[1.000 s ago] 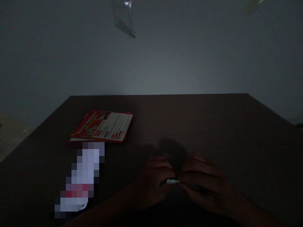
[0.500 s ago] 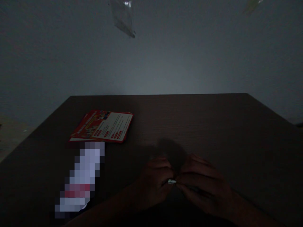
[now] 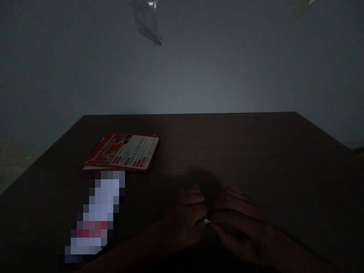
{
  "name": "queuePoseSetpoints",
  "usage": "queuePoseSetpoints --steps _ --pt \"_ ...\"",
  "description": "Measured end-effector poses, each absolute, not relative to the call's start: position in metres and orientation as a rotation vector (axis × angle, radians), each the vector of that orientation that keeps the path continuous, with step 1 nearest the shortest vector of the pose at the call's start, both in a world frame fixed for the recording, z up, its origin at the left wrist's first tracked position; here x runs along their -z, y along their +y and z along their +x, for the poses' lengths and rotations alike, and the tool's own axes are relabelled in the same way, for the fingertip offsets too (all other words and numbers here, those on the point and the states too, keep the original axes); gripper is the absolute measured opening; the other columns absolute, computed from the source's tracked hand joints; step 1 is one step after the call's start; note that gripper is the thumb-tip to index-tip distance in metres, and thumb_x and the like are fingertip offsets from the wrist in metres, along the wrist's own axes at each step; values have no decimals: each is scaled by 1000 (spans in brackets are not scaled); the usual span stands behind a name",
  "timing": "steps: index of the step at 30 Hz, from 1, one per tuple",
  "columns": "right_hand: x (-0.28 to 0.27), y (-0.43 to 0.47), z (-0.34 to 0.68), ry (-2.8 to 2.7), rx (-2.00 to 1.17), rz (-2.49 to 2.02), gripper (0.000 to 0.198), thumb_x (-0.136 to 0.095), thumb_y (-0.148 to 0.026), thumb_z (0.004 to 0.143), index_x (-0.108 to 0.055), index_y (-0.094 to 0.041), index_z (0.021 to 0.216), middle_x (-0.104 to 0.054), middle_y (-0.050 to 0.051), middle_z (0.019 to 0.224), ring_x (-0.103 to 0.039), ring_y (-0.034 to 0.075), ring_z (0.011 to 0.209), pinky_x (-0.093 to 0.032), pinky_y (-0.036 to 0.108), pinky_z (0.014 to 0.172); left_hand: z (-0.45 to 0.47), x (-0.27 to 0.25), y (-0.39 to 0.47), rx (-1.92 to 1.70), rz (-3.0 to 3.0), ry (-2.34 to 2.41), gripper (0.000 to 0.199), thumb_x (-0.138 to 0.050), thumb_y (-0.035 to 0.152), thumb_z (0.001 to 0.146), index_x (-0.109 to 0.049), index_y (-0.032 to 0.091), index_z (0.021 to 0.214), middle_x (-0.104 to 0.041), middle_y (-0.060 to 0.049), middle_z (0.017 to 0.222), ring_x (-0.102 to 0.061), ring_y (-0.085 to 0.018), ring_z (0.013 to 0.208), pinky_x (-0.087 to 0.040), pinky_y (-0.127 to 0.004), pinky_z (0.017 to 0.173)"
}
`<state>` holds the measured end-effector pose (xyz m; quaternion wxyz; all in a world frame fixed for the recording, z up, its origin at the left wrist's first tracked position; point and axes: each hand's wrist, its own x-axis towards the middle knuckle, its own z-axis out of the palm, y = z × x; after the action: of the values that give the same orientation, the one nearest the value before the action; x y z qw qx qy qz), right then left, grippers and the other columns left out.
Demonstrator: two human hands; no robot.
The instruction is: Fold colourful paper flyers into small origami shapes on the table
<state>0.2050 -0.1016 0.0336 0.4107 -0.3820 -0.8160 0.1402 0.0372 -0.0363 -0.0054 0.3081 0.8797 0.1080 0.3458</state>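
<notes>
Close together over the front of the table, my two hands meet at a small pale piece (image 3: 206, 220) that looks like tightly folded paper; most of it is hidden by fingers. My left hand (image 3: 186, 218) is curled closed, pinching it between thumb and forefinger. From the other side, my right hand (image 3: 243, 220) grips it with the tips of thumb and forefinger. The dim light makes its exact kind hard to tell.
A stack of red and white printed cards (image 3: 125, 151) lies left of centre on the dark wooden table (image 3: 227, 140). Nearer, a long blurred-out bright object (image 3: 98, 212) lies beside my left forearm. A clear plastic bag (image 3: 146, 22) hangs on the wall (image 3: 227, 57) behind.
Less of the pale piece shows between my fingers now, and it looks smaller and more bunched. My hands have shifted only slightly.
</notes>
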Motion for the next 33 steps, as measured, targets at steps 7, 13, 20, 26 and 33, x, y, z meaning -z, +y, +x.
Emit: queuePoseSetpoints --steps 7,13,20,26,33 --pt "-37 -101 205 -2091 -333 -976 13 -60 -11 79 -62 -16 91 -64 3 74 -55 15 67 -42 33 64 39 5 -36 -982 2318 254 22 -44 16 86 -49 17 65 -50 -1 61 -46 -14 59 -35 -28 59" --pt "-37 -102 204 -2107 -331 -980 14 -58 -8 77 -60 -16 89 -63 3 74 -54 15 67 -42 33 64 39 9 -37 -977 2324 223 23 -41 19 87 -47 18 65 -48 -1 61 -45 -15 59 -35 -29 59" --pt "-40 -102 202 -2122 -324 -972 12 -61 -11 78 -61 -15 89 -64 3 75 -55 16 69 -42 34 66 39 12 -37 -1005 2343 212 21 -44 19 86 -49 17 66 -50 -1 62 -45 -14 59 -35 -29 59" --pt "-40 -102 204 -2132 -332 -955 15 -63 -13 79 -62 -15 94 -66 3 79 -56 16 71 -44 34 69 40 10 -36 -1013 2328 222 26 -42 22 88 -49 17 64 -50 -2 60 -46 -15 59 -37 -28 59" --pt "-32 -99 219 -2035 -331 -1033 23 -68 -13 76 -62 -15 98 -64 6 80 -58 18 73 -46 35 66 31 0 -34 -970 2217 396 9 -58 12 83 -65 15 89 -65 -5 74 -58 -15 69 -44 -27 64"
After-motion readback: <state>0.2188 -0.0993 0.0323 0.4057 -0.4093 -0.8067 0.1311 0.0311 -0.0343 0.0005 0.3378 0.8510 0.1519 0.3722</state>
